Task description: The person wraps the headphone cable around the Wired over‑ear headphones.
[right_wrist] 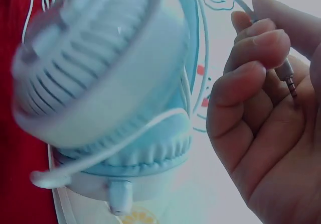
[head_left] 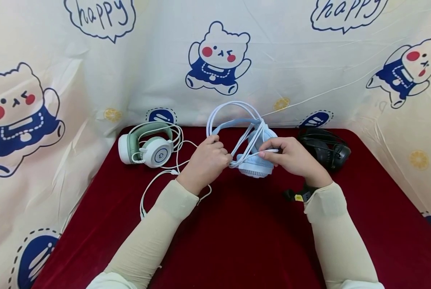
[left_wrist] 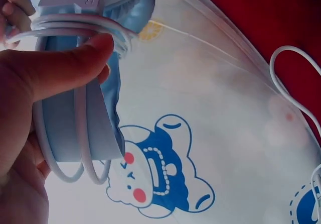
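nearest the body, at six o'clock, red cloth [head_left: 230,241] lies bare between two sleeves [head_left: 154,224]: the roomiest patch for setting anything down. further up, the blue headphones [head_left: 256,170] are between both hands; whether they rest on the cloth or hang from the grip, i cannot tell. the left hand [head_left: 207,162], at their eight o'clock, has its fingers curled round the headband and the looped cable [left_wrist: 81,118], thumb laid across. the right hand [head_left: 291,154], at four o'clock, pinches the cable's free end, its plug [right_wrist: 285,72] pointing toward the palm.

the step in hand seems to be managing that end beside the coil. it should go best with the left grip firm enough to stop the loops spreading, and the end guided without bending the plug or straining the thin wire.

the black headphones [head_left: 325,154] lie close by at three o'clock, so a wide swing that way risks a knock. the white-green headphones [head_left: 159,152] sit at nine o'clock; their white cord [head_left: 174,172] strays by the left wrist and could snag. at twelve o'clock the table's far edge is near, with a patterned curtain [head_left: 273,72] rising behind it; drawing back toward six looks safer.
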`<state>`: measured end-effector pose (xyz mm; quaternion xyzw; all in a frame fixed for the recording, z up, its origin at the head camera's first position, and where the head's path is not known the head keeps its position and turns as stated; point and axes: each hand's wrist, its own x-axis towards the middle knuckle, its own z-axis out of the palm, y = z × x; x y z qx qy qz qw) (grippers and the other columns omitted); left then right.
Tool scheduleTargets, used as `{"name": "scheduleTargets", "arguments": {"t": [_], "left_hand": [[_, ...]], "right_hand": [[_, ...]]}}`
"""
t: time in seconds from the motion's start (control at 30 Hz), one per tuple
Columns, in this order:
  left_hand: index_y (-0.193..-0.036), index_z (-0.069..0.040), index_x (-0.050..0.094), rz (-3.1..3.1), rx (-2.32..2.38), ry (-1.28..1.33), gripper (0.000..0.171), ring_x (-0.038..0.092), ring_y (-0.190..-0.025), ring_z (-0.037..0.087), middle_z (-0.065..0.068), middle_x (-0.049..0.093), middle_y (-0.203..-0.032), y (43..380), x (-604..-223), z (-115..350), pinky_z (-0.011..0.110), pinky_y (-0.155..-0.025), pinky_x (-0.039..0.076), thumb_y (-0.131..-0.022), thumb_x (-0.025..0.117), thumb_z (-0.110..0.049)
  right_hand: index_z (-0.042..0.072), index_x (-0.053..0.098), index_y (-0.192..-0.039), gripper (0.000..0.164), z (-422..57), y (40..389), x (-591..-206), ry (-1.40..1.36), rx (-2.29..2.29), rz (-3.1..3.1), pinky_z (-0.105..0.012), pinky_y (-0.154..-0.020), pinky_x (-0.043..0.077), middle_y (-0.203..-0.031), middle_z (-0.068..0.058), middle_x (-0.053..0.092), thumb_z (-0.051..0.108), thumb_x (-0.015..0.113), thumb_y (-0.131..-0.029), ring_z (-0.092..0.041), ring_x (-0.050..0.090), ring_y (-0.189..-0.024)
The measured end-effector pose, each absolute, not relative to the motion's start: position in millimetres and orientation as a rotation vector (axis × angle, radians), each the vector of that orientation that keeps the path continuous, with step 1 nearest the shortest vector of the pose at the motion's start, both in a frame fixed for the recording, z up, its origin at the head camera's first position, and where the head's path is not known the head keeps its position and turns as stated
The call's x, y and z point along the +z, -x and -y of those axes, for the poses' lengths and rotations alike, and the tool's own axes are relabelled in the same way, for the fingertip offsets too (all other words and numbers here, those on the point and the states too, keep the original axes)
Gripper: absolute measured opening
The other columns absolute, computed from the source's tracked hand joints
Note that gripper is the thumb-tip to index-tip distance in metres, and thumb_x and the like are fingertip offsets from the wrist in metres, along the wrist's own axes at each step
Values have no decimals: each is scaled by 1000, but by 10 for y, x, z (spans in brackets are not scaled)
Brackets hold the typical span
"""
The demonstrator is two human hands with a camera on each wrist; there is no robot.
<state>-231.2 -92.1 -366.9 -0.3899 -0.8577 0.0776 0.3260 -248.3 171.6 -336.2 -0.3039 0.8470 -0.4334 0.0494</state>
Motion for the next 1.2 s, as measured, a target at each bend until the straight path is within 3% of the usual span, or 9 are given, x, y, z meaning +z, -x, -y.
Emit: {"name": "scheduleTargets", "arguments": {"t": [0.2, 0.37, 0.83, 1.03, 1.2], "left_hand": [[-82, -19, 79, 2286, 225, 1093, 17, 62, -76, 14, -3, 70, -72, 2297, -3661, 895, 34, -91, 37, -84, 71, -4], [-80, -21, 79, 2294, 230, 1171, 20, 62, -75, 14, -5, 71, -74, 2274, -3647, 877, 33, -88, 37, -85, 70, -4], [-88, -21, 80, 2322, 219, 1235, 14, 64, -80, 14, -4, 73, -82, 2202, -3591, 834, 33, -90, 37, -84, 73, -8], [-86, -20, 80, 2301, 206, 1255, 15, 63, -77, 14, -4, 73, -80, 2186, -3595, 805, 33, -89, 36, -84, 72, -7], [-88, -20, 80, 2293, 200, 1269, 11, 63, -77, 14, -4, 73, -80, 2182, -3604, 779, 33, -88, 37, -83, 76, -11]], "right_hand": [[8, 71, -100, 17, -1792, 2554, -3393, 845, -1355, -2636, -34, -62, 53, -93, -8, 65, 22, 72, -90, -28, 57, -75], [7, 70, -105, 24, -1815, 2618, -3443, 804, -1353, -2655, -34, -66, 54, -96, -7, 67, 24, 73, -89, -27, 59, -82], [13, 73, -102, 26, -1728, 2735, -3578, 800, -1152, -2940, -38, -64, 41, -89, -2, 55, 29, 79, -83, -20, 45, -81], [17, 74, -98, 24, -1703, 2722, -3599, 753, -1100, -2994, -37, -65, 43, -94, 1, 54, 33, 80, -81, -19, 44, -83], [15, 77, -95, 18, -1698, 2722, -3605, 801, -1019, -3031, -37, -70, 45, -97, -1, 52, 29, 77, -85, -20, 47, -88]]}}
